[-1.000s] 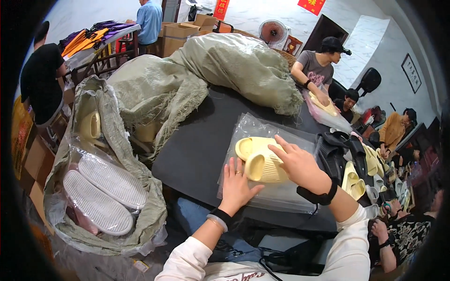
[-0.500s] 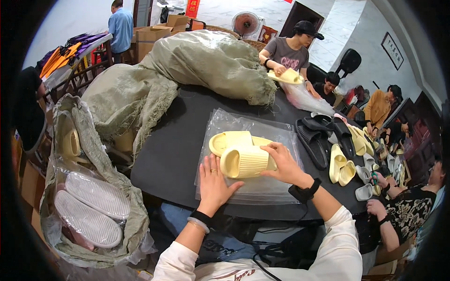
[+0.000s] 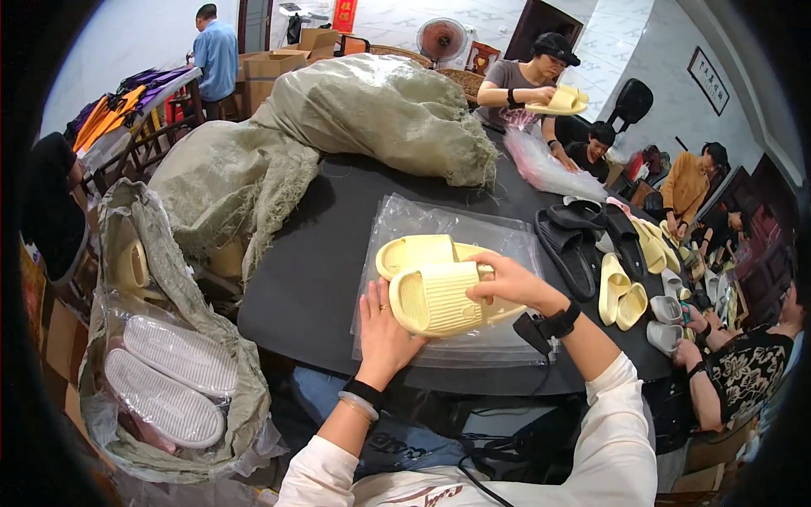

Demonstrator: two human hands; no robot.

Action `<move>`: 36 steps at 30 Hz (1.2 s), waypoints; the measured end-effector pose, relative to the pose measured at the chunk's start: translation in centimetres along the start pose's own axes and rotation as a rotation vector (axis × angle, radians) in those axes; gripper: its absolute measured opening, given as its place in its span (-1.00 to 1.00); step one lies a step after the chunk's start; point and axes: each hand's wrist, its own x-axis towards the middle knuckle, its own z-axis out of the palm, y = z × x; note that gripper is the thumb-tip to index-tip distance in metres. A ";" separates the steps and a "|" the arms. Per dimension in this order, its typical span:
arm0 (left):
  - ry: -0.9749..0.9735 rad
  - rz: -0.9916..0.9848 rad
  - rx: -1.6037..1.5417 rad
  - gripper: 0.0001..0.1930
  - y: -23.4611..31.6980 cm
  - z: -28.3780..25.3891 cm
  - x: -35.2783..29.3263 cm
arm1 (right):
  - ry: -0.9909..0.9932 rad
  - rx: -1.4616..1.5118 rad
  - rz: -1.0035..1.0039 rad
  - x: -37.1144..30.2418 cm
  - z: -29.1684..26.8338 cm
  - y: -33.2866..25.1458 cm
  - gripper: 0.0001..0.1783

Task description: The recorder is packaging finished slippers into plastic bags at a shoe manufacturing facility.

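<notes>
R hand (image 3: 498, 279) has thumb + fingers gripping a pale-yellow ribbed foam slide (image 3: 439, 297) at the strap's R edge. L hand (image 3: 385, 334) is flat, fingers spread, nothing gripped, just beside the slide's L end; contact unclear. Slide's btwn the hands, long axis approx L–R, partly covering a 2nd pale-yellow foam slide (image 3: 416, 253). Both over flat clear plastic bags (image 3: 405, 215) on the black table (image 3: 287, 296).
</notes>
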 end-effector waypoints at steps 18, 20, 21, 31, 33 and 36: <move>0.038 0.049 0.067 -0.18 -0.8 0.6 -0.4 | -0.096 -0.347 -0.213 6.2 2.2 7.0 -0.40; 0.014 0.045 0.057 -0.16 0.1 0.0 0.1 | 0.101 -0.356 -0.520 7.0 2.9 8.2 -0.50; -0.011 0.033 0.040 -0.12 0.5 -0.2 0.3 | 0.106 -0.358 -0.520 7.3 2.6 8.8 -0.50; 0.006 -0.032 0.038 0.07 -0.1 1.0 0.0 | 0.387 0.126 -0.104 10.4 -1.7 12.6 -0.69; 0.017 -0.035 0.061 0.04 -0.6 0.6 -0.5 | 0.177 -0.009 -0.263 9.2 0.0 8.0 -0.69; -0.112 -0.013 0.005 0.03 -0.2 -1.3 0.2 | 0.046 -0.209 -0.507 10.4 2.4 6.1 -0.69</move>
